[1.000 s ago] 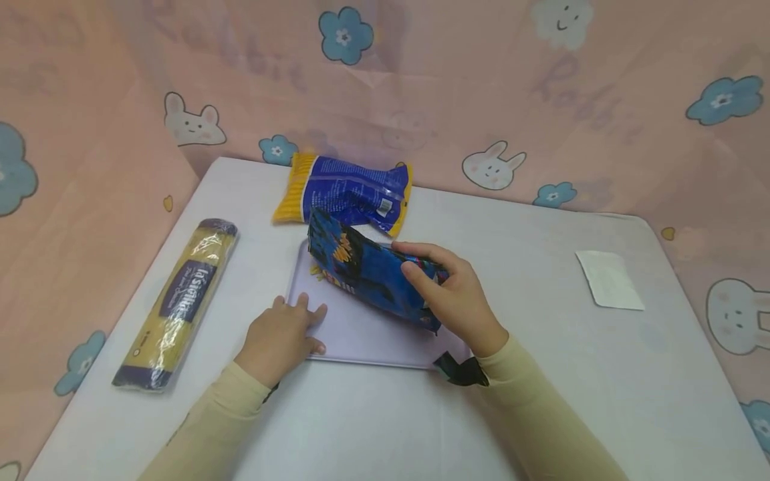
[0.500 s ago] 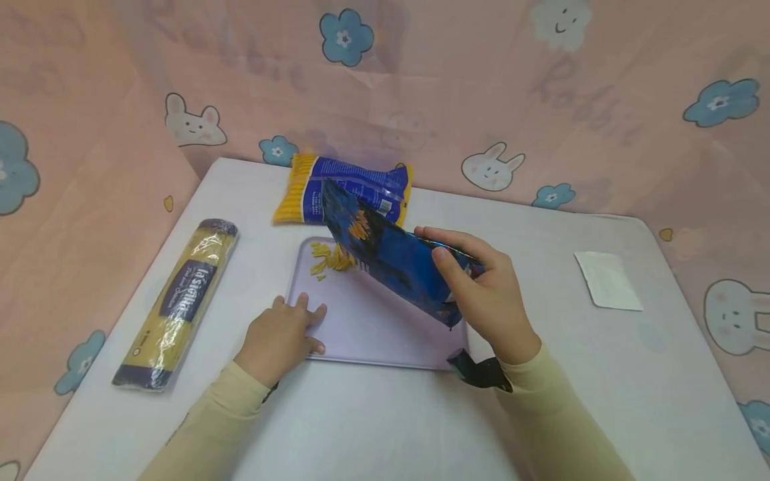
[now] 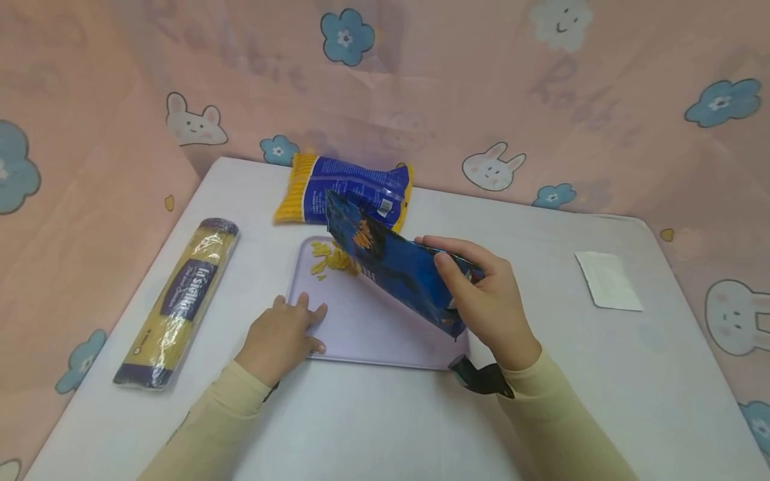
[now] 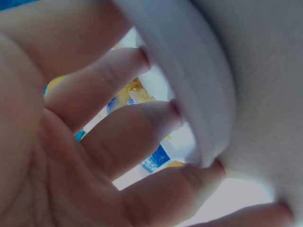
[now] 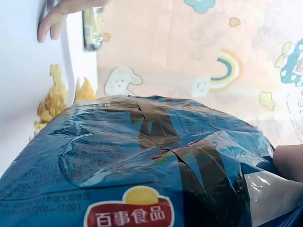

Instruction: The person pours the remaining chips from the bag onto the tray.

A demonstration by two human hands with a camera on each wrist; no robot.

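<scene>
The right hand [image 3: 496, 300] grips the right end of a dark blue snack bag [image 3: 403, 270], thumb on the near side, and holds it tilted above a pale purple tray [image 3: 361, 327]. Yellow chips [image 3: 327, 259] lie at the tray's far left, beside the bag's lower left part. On the tray's left edge rests the left hand [image 3: 279, 341], fingers spread. In the left wrist view its fingers [image 4: 128, 135] reach over the tray's rim [image 4: 203, 94]. The right wrist view shows the bag's back [image 5: 142, 156] close up, with chips [image 5: 52, 106] beyond it.
Behind the tray lies a blue and yellow bag [image 3: 349, 190]. A long pasta packet [image 3: 180, 300] lies on the left side of the white table [image 3: 391, 427], and a white packet [image 3: 609, 280] on the right. A patterned curtain [image 3: 421, 87] hangs behind.
The right hand has moved right with the bag, uncovering chips on the tray's far left. Over the last half second the bag has shifted slightly. The left hand has stayed in place.
</scene>
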